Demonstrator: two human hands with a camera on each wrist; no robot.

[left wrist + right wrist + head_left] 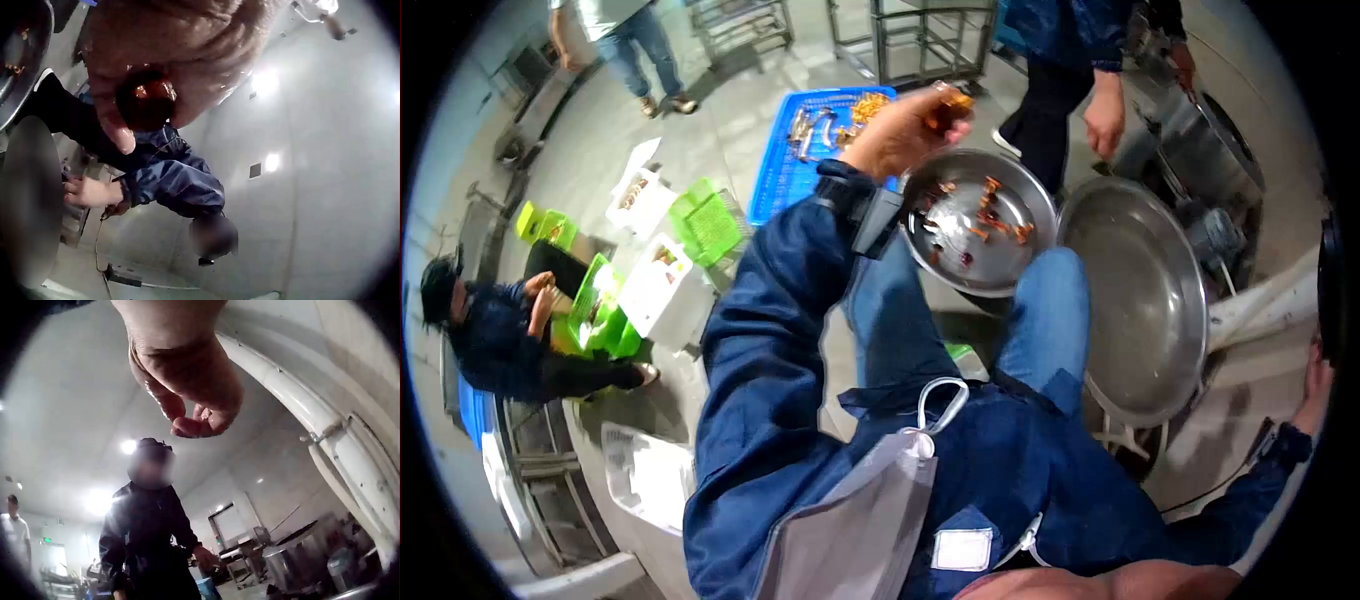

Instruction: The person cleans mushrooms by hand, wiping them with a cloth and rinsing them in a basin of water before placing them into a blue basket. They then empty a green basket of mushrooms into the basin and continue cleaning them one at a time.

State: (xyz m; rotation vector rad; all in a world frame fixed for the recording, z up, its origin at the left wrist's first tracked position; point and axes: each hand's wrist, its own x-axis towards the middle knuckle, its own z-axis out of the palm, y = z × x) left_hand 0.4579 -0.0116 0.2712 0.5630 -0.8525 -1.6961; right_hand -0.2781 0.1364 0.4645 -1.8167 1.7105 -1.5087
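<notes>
My left hand [905, 132] is raised over the blue basket's right side and the upper left rim of a steel bowl [985, 262]. Its fingers curl round a glossy, dark reddish-brown piece [147, 100], seen in the left wrist view. Several reddish-brown pieces [990, 205] lie scattered in the bowl. Beside it stands a larger metal basin [1135, 330]. Out at the far right edge of the head view is my right hand [1312, 390], near a white pipe. The right wrist view shows this hand [187, 375] hanging with loosely bent fingers and nothing visible in them.
A blue basket [775, 185] holds yellow and brown pieces. Green baskets [705, 222] and white boxes [662, 300] stand at the left, near a seated person [495, 335]. Another person [1050, 80] stands beyond the bowl. A white pipe [1265, 308] runs at the right.
</notes>
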